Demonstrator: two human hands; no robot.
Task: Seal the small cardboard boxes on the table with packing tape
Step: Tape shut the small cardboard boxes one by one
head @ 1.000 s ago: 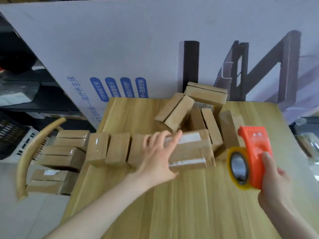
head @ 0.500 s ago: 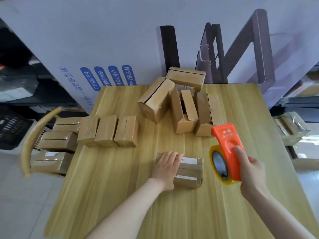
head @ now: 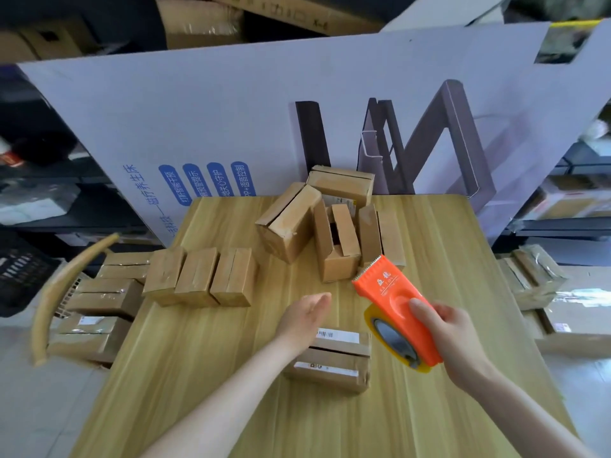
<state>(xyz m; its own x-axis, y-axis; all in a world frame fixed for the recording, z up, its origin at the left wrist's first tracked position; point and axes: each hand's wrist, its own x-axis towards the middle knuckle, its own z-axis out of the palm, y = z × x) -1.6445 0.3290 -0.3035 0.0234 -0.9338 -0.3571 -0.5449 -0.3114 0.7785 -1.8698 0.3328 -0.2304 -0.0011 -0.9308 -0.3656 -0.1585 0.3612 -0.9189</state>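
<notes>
A small cardboard box [head: 334,361] with white labels lies on the wooden table [head: 205,358] in front of me. My left hand [head: 302,317] hovers just above its left end, fingers straight and palm turned sideways, holding nothing. My right hand [head: 454,338] grips an orange tape dispenser [head: 395,309] with a yellow-edged tape roll, held above the box's right end, its toothed blade pointing up and away. A row of three taped boxes [head: 200,276] stands at the left. A heap of several boxes with loose flaps [head: 330,226] sits at the back.
A large white printed carton [head: 264,120] stands upright behind the table. To the left, a curved wooden chair back [head: 62,292] and more stacked taped boxes [head: 105,299] on the seat. Wrapped parcels [head: 532,276] lie on the floor at the right.
The box was dragged from the heap toward me. My left hand has lifted off it and opened. The dispenser tilted, its blade now pointing away, and moved nearer the box.
</notes>
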